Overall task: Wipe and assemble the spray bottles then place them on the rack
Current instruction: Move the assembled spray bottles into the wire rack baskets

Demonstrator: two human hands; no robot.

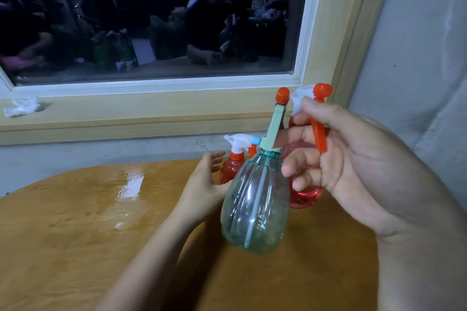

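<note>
A clear green bottle (255,199) leans at the centre of the wooden table (75,222). A pale green spray head with an orange nozzle (276,118) sits in its neck. My left hand (204,184) rests its palm on the bottle's left side, fingers straight. My right hand (353,159) curls round the white and orange spray head (319,124) of a large red bottle (305,197) behind. The orange trigger crosses my palm, and my index fingertip touches the green spray head. A small red bottle (231,166) with a white spray head stands behind my left hand.
A crumpled white tissue (21,106) lies on the wooden window sill (151,113) at the far left. A dark window fills the back, and a grey wall (417,58) rises at the right. Wet shine shows on the table's left half. No rack is in view.
</note>
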